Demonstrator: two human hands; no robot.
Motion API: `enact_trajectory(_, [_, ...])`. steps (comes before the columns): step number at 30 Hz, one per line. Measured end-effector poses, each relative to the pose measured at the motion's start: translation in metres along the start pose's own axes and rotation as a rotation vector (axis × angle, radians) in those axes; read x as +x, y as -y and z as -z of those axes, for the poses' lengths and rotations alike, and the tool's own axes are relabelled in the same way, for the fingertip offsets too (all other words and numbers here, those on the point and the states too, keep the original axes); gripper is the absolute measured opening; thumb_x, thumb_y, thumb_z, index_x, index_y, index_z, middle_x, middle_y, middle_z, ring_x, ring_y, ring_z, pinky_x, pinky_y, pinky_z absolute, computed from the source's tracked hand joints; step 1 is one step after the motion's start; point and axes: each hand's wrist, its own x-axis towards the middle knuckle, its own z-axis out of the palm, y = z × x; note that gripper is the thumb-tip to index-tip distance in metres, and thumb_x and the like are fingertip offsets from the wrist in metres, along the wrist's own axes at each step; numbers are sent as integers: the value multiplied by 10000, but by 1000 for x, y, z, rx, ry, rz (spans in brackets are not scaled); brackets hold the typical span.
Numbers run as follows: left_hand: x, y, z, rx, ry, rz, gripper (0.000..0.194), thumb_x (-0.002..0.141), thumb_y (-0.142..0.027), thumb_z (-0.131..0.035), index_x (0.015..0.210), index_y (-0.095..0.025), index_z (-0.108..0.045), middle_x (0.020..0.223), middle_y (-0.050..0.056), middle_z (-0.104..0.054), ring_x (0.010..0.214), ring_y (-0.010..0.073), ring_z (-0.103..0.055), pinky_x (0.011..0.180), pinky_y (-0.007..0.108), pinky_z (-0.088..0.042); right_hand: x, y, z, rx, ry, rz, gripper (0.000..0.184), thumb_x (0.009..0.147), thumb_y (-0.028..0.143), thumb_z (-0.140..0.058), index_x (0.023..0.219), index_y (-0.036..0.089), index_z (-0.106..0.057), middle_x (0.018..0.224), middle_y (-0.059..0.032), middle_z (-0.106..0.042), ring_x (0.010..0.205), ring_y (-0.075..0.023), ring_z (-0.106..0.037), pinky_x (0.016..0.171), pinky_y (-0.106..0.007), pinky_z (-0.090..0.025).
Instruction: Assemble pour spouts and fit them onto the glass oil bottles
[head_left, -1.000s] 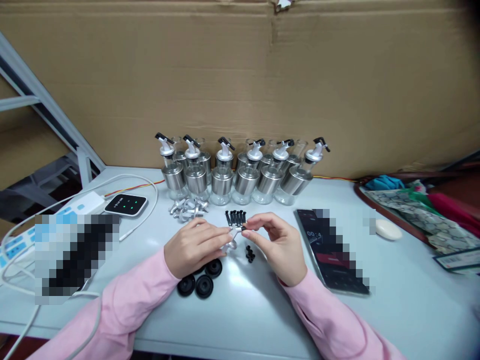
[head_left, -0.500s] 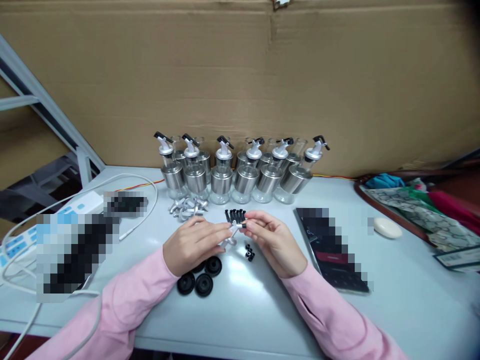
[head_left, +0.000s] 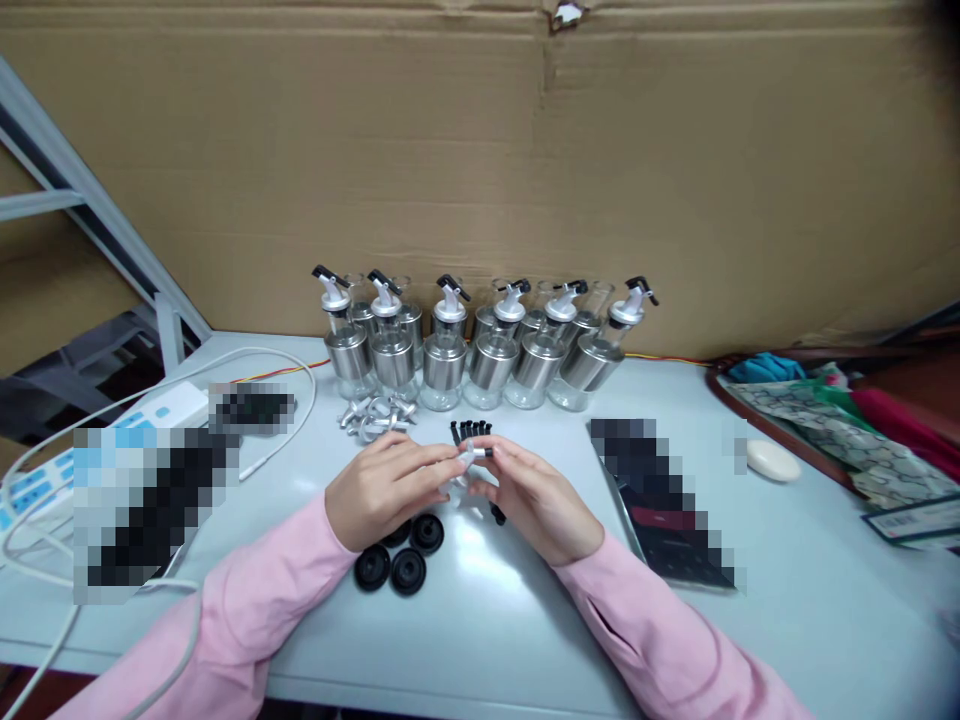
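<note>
Both my hands meet over the middle of the white table. My left hand pinches a small silver metal spout by one end. My right hand is closed on its other end, where a small black piece sits. Just behind my fingers stands a short row of black pins. Three black round caps lie under my left wrist. A few small black rings peek out beside my right hand. More silver spouts lie in a heap behind my left hand.
A row of glass and steel dispenser bottles with black-tipped pourers stands against the cardboard wall. White cables and a power strip lie at the left. A dark flat device and a white oval object are at the right.
My right hand has turned down and moved left and closer onto the spout, now covering most of the black rings. My left hand has stayed in place.
</note>
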Motion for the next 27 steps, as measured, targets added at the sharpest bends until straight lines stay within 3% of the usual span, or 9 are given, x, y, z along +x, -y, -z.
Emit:
enact_trajectory(7, [-4, 4, -1, -128, 32, 58, 267, 911, -268, -454, 1163, -178, -458, 1075, 84, -645, 909, 158, -607, 779, 282, -404, -2, -2, -2, 15, 13, -37, 266, 693, 375, -694, 893, 201, -686, 921, -59, -642, 848, -185, -539, 701, -292, -417])
enact_trajectory(10, [-6, 8, 2, -203, 41, 182, 374, 891, -337, -466, 1216, -163, -404, 1077, 98, -628, 924, 171, -591, 803, 290, -409, -4, 0, -4, 38, 5, -22, 256, 692, 378, -697, 877, 201, -682, 917, -50, -629, 867, -187, -529, 717, -298, -410])
enact_trajectory(13, [-7, 14, 7, -197, 79, 333, 284, 876, -294, -397, 1094, -134, -484, 889, 76, -631, 797, 173, -572, 756, 300, -410, -6, 4, -7, 48, 1, 13, 228, 701, 363, -689, 852, 193, -681, 918, -47, -608, 859, -185, -524, 722, -295, -407])
enact_trajectory(16, [-8, 21, 13, -154, 270, 437, 207, 820, -258, -381, 789, -145, -551, 656, 22, -543, 640, 153, -502, 661, 279, -387, -6, 6, -7, 63, -4, 31, 206, 702, 350, -684, 819, 180, -682, 904, -55, -594, 884, -203, -524, 727, -304, -416])
enact_trajectory(18, [-9, 25, 19, -167, 396, 531, 199, 785, -271, -408, 688, -148, -529, 589, -2, -487, 576, 133, -454, 601, 253, -363, -5, 6, -5, 92, -13, 28, 200, 697, 343, -685, 810, 178, -677, 897, -54, -591, 885, -204, -525, 711, -301, -425])
enact_trajectory(22, [-15, 30, 36, -329, 620, 772, 196, 725, -346, -536, 703, -152, -518, 519, -61, -398, 477, 89, -369, 481, 195, -293, -2, 5, 0, 174, -40, -17, 198, 677, 354, -687, 781, 190, -653, 871, -39, -596, 838, -194, -541, 666, -288, -431])
enact_trajectory(25, [-22, 31, 48, -493, 803, 861, 293, 600, -355, -683, 759, -155, -539, 543, -72, -436, 483, 82, -398, 463, 177, -294, -1, 5, 1, 173, -43, -35, 205, 677, 363, -679, 767, 184, -638, 847, -35, -595, 808, -185, -545, 652, -282, -427])
enact_trajectory(27, [-25, 33, 54, -598, 875, 903, 282, 576, -323, -696, 743, -147, -552, 541, -66, -472, 486, 84, -424, 469, 174, -322, 0, 6, 1, 165, -41, -35, 206, 684, 368, -666, 770, 184, -629, 833, -33, -596, 792, -185, -552, 645, -285, -420])
